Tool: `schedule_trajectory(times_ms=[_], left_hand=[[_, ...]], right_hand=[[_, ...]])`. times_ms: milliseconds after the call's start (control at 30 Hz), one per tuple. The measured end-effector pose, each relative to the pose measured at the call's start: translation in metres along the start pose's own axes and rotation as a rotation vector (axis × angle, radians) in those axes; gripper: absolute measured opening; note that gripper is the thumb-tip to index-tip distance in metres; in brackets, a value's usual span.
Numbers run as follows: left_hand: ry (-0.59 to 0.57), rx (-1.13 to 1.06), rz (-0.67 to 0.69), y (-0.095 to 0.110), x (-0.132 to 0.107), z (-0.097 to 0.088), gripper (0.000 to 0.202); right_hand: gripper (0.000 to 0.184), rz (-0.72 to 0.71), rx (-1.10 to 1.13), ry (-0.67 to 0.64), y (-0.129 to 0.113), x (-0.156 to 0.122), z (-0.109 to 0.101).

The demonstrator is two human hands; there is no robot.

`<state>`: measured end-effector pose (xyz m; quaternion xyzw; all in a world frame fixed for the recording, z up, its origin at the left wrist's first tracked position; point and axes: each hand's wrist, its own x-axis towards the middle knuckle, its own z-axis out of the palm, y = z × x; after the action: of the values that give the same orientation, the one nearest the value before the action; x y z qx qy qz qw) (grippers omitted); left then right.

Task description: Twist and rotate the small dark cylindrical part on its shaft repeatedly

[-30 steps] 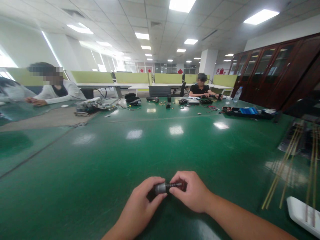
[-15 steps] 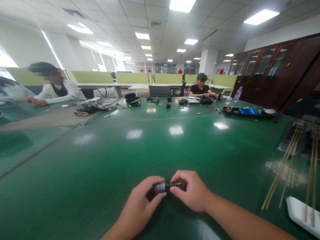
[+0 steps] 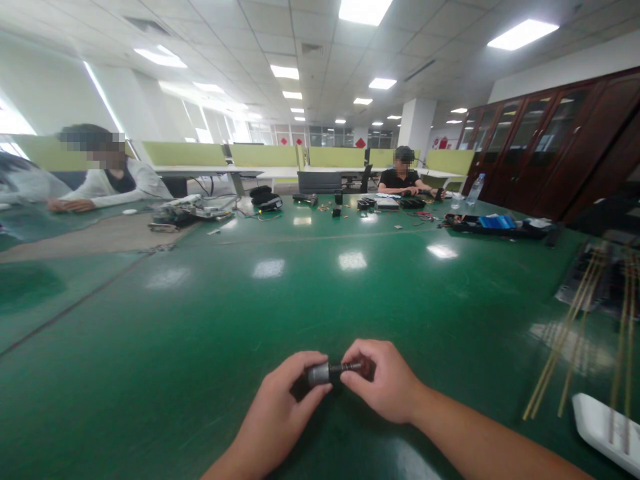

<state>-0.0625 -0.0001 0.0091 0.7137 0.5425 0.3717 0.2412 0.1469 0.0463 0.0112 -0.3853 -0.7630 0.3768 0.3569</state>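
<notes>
Across the whole foreground and back toward the far seats spreads a glossy green surface (image 3: 300, 293), streaked with reflections of the ceiling lights. Dark wooden cabinets (image 3: 537, 140) with glass doors line the right wall. A person in a white top (image 3: 135, 181) sits at far left, forearms resting on the green, and a person in black (image 3: 397, 179) sits at the far edge, right of centre. Long thin sticks (image 3: 563, 340) lie at right, some of them reaching over a white dish (image 3: 603, 430) cut off by the picture's edge. Beyond them is a long black tray (image 3: 467, 230) bearing something blue, with a clear bottle (image 3: 475, 191) standing upright behind it. Near the bottom centre, the left hand (image 3: 275, 407) and right hand (image 3: 385, 383) face each other, apart. Between them is a small silver cylinder (image 3: 317, 375), lying sideways, its side pinched by the left thumb and fingers. From its right end runs a thin dark rod (image 3: 347, 367), which the right thumb and fingers grip; a reddish part (image 3: 369, 369) shows inside that hand, mostly hidden.
</notes>
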Motion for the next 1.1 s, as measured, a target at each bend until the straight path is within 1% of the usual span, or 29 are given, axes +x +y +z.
schedule_trajectory(times_ms=[633, 833, 1100], left_hand=[[0.048, 0.012, -0.007, 0.0016, 0.0012, -0.0014, 0.024], [0.064, 0.011, -0.014, 0.0021, 0.0007, -0.003, 0.024], [0.081, 0.014, 0.006, 0.0008, 0.0016, -0.0027, 0.023]], right_hand=[[0.003, -0.003, 0.006, 0.035, 0.0007, -0.0008, -0.0005], [0.002, -0.002, 0.002, 0.065, 0.0017, -0.0005, -0.0017], [0.003, 0.001, 0.031, 0.072, 0.0036, -0.001, -0.0009]])
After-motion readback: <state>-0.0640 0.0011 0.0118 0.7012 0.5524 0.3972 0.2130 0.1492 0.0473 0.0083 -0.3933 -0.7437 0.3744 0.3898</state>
